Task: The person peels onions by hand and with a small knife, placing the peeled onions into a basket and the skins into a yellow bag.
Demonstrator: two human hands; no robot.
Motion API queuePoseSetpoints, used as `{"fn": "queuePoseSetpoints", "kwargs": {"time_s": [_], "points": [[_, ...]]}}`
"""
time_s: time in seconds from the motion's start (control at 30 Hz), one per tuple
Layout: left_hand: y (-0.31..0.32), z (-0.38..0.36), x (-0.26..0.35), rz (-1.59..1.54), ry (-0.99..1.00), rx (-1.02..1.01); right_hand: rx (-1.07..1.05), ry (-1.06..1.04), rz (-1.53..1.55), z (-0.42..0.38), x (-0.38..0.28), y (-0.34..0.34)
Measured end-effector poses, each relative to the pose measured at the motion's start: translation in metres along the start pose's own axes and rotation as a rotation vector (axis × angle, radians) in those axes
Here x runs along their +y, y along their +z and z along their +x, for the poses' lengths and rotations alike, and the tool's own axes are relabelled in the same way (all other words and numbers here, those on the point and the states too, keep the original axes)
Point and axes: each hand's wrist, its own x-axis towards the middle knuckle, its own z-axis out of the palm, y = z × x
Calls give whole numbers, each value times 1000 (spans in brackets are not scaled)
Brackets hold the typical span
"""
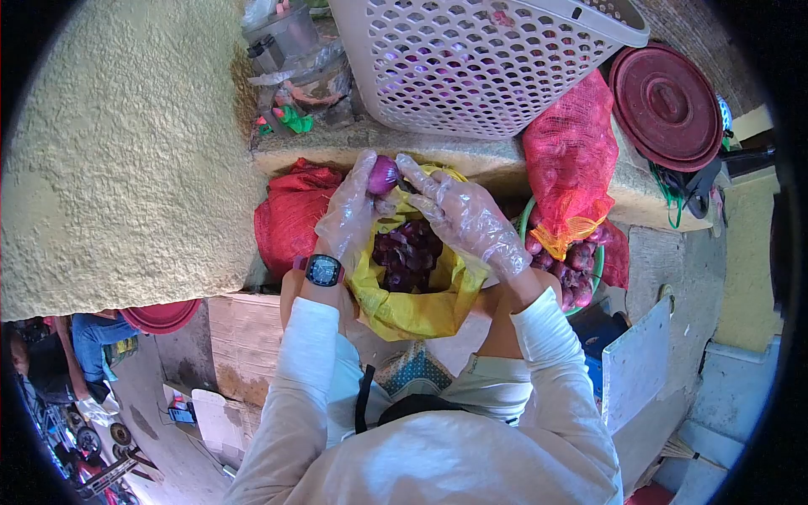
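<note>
My left hand (349, 206), in a clear plastic glove, is closed around a purple-red onion (383, 175). Close against the onion's right side, my right hand (461, 210), gloved the same way, has its fingers bent together. A small dark thing shows at the right fingertips, too little of it visible to name. Below both hands, a yellow bag (387, 316) stands open between my knees. Dark purple onion skins (408, 257) lie inside it.
A light perforated basket (471, 76) with purple contents sits on the ledge ahead. At right are a red mesh sack (572, 143), a green-rimmed container of onions (576, 273) and a maroon lid (665, 105). A red sack (286, 219) lies left; a person (84, 345) is farther left.
</note>
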Motion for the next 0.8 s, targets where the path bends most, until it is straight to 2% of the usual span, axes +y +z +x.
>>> {"fn": "queuePoseSetpoints", "kwargs": {"time_s": [0.33,0.4,0.43,0.5,0.53,0.6,0.63,0.7,0.8], "points": [[-1,0,-3,-41,3,-5,30,18,7,0,-5,0],[-5,3,-4,-12,11,-21,144,-7,243,0,-1,7],[-7,5,-5,17,19,-38,143,-6,243,0,1,13],[-7,8,-6,-13,2,-40,340,-117,514,3,3,23],[-7,8,-6,-43,-16,-42,340,-117,514,2,1,23],[-8,7,-5,-22,-17,-65,196,101,845,-3,-4,21],[-9,6,-4,-1,-17,-86,195,101,845,-3,-5,17],[-14,9,-8,2,-4,-106,-48,467,899,-4,-4,11],[-14,12,-9,10,8,-133,0,594,1050,-4,-6,15]]}}
